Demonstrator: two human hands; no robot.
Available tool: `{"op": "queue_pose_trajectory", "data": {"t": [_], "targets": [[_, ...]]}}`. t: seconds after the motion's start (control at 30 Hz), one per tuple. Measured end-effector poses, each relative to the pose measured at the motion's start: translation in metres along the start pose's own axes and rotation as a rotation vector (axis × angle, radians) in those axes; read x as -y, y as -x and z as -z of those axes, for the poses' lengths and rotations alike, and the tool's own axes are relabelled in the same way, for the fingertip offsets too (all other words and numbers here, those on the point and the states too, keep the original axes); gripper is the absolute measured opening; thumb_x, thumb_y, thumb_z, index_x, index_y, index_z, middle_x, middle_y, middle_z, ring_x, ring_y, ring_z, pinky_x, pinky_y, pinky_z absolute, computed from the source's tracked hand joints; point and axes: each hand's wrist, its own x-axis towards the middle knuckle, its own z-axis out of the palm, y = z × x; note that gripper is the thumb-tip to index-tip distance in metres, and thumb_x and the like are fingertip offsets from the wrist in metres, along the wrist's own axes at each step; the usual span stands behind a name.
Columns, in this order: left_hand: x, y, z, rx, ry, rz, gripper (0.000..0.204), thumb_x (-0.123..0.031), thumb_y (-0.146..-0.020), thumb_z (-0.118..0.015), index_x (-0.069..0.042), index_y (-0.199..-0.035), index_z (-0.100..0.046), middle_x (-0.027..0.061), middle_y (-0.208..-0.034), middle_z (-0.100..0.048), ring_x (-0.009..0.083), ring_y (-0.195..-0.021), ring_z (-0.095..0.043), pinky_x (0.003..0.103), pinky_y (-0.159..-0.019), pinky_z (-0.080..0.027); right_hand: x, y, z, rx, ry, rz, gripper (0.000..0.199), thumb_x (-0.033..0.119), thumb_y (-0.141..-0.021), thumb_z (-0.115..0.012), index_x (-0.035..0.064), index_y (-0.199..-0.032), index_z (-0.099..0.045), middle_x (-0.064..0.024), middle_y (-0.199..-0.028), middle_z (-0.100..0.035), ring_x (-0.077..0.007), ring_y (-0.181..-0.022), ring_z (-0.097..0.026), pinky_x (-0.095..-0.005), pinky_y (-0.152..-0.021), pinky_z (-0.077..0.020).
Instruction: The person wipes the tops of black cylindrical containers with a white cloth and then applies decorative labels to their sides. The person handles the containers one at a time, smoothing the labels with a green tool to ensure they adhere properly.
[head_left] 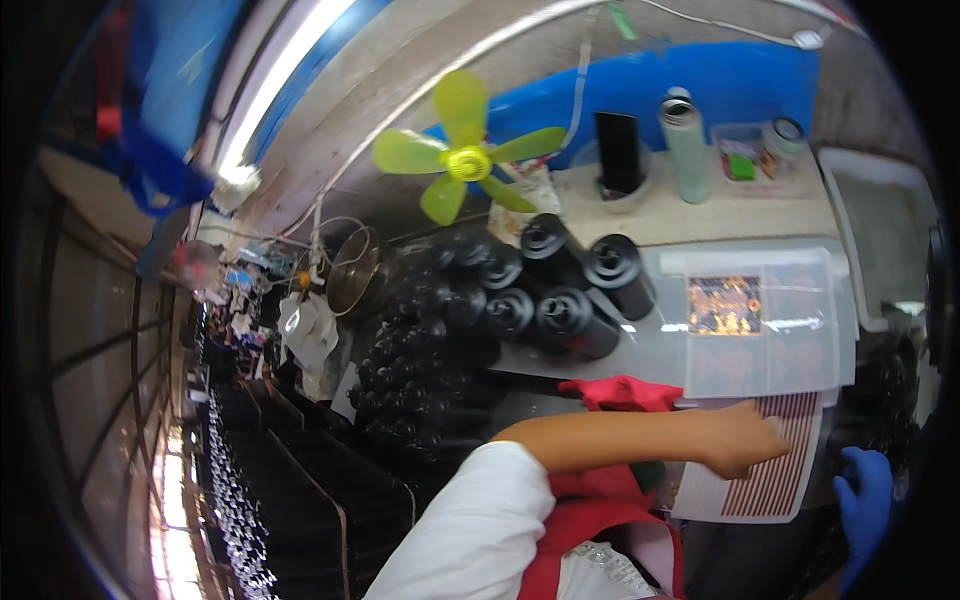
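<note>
My left hand, bare below a white sleeve, reaches across and is closed above a sheet with brown stripes. What its fingers hold, if anything, is too small to make out. On the right is my right hand in a blue glove, thumb and fingers apart beside dark objects that are hard to tell in the shadow. A clear plastic sheet lies just beyond the striped one, with a gold-and-dark patterned square on it. Red cloth sits behind my left forearm.
Black cylindrical containers crowd the table to the left. A yellow-green fan stands behind them. Along the back shelf are a pale green bottle, a dark phone-like slab in a tub and a clear tray. A white bin stands far right.
</note>
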Motion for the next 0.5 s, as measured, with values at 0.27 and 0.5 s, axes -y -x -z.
{"op": "queue_pose_trajectory", "data": {"t": [0.27,0.5], "targets": [[0.015,0.352,0.000,-0.165,0.546,0.107,0.054,-0.022,-0.082,-0.068,-0.006,-0.129,-0.045,0.0150,-0.098,-0.060,0.0302,-0.084,-0.060,0.039,-0.074,-0.048,0.262,-0.055,-0.064,0.367,0.212,0.690,0.034,0.018,-0.064,-0.076,0.0072,-0.094,-0.065,-0.0065,-0.070,-0.061,-0.0293,-0.067,-0.058,-0.0375,-0.074,-0.0467],[0.136,0.631,-0.049,-1.333,0.320,1.105,0.032,-0.009,-0.080,-0.065,-0.003,-0.111,-0.062,0.0082,-0.087,-0.067,0.0144,-0.078,-0.063,0.030,-0.073,-0.050,0.496,-0.109,-0.164,0.787,0.351,1.051,0.030,0.028,-0.078,-0.070,0.0133,-0.104,-0.065,-0.0089,-0.082,-0.064,-0.0300,-0.074,-0.061,-0.0373,-0.065,-0.0484]]}}
